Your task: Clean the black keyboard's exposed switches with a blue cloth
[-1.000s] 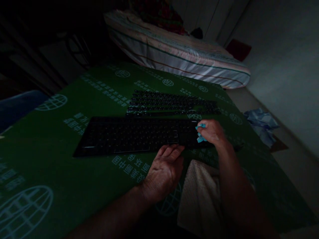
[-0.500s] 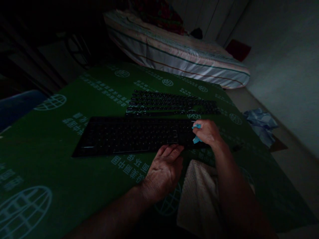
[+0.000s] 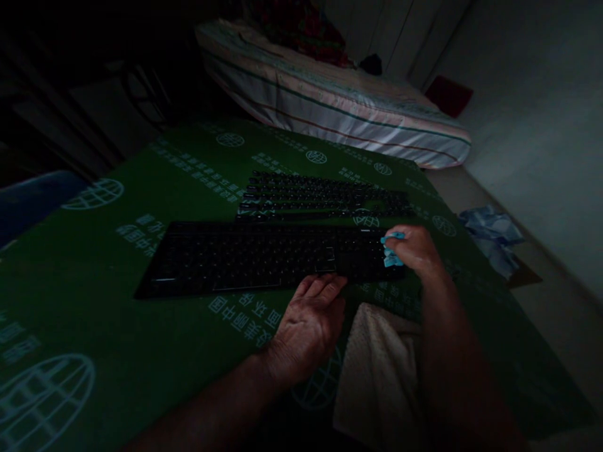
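A black keyboard (image 3: 254,257) lies on a green cloth (image 3: 94,276) printed with pale globes and characters. My left hand (image 3: 308,323) rests flat on the cloth, its fingertips touching the keyboard's near edge. My right hand (image 3: 414,248) is closed on a small light-blue cloth (image 3: 392,250) and presses it on the keyboard's right end. A second black keyboard (image 3: 325,194) lies just behind the first.
A beige towel (image 3: 377,370) lies on the cloth under my right forearm. A striped mattress (image 3: 330,100) lies on the floor beyond the table. Crumpled blue material (image 3: 492,232) sits on the floor at right. A blue object (image 3: 32,201) is at far left.
My right hand with the blue cloth slid left along the keyboard, then back right to its right end. My left hand stayed put.
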Tool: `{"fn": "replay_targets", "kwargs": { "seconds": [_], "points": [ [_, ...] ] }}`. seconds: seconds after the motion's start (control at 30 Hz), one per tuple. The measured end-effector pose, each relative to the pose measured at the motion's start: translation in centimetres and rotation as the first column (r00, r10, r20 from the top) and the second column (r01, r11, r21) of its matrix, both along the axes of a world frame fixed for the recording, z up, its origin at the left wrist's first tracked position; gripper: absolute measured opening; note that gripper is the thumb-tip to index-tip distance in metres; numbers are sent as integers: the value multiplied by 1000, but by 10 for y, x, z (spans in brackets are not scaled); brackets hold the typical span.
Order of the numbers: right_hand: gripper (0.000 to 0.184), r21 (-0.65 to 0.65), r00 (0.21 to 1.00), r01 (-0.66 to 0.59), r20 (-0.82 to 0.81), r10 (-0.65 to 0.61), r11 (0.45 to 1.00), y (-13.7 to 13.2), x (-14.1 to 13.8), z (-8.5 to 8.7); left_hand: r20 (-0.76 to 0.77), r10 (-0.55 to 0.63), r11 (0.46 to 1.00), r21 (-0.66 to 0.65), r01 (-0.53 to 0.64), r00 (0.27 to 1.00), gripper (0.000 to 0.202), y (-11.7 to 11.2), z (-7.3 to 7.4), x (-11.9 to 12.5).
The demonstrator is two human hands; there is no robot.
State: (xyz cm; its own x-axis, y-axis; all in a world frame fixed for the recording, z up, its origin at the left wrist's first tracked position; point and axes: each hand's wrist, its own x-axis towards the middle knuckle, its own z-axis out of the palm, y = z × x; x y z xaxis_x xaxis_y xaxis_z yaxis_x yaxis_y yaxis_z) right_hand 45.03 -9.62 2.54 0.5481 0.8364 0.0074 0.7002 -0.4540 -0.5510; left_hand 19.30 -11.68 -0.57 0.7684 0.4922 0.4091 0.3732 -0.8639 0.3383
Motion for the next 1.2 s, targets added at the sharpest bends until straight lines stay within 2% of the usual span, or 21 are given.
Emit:
{"fn": "replay_targets", "kwargs": {
  "seconds": [0.1, 0.2, 0.33, 0.53, 0.67, 0.9, 1.2],
  "points": [
    [19, -9, 998, -57, -32, 57, 998, 3, -5, -3, 3, 6, 1000, -10, -6, 1000, 19, 0, -1, 0],
    [18, -54, 993, -113, 30, 115, 992, 5, -12, -3, 2, 11, 1000, -11, -11, 1000, 21, 0, -3, 1],
    [16, -83, 986, -63, 151, 75, 995, 5, -10, -1, -6, 8, 1000, 4, -8, 1000, 18, 0, -1, 1],
    [20, 53, 998, 11, -66, -8, 999, 2, -2, -4, -5, 10, 1000, -8, -10, 1000, 18, 0, -2, 1],
    [21, 68, 989, 22, -148, -12, 997, -1, -2, -2, 10, 1, 1000, 0, -1, 1000, 17, 1, -4, 0],
    [19, 28, 979, -205, 22, 204, 978, -6, 5, 5, -16, 5, 1000, -28, -6, 1000, 18, 0, -4, 0],
    [24, -9, 967, -226, 122, 226, 974, -4, -2, 2, 2, -1, 1000, -23, 1, 1000, 17, 0, 2, 0]
  ]
}}
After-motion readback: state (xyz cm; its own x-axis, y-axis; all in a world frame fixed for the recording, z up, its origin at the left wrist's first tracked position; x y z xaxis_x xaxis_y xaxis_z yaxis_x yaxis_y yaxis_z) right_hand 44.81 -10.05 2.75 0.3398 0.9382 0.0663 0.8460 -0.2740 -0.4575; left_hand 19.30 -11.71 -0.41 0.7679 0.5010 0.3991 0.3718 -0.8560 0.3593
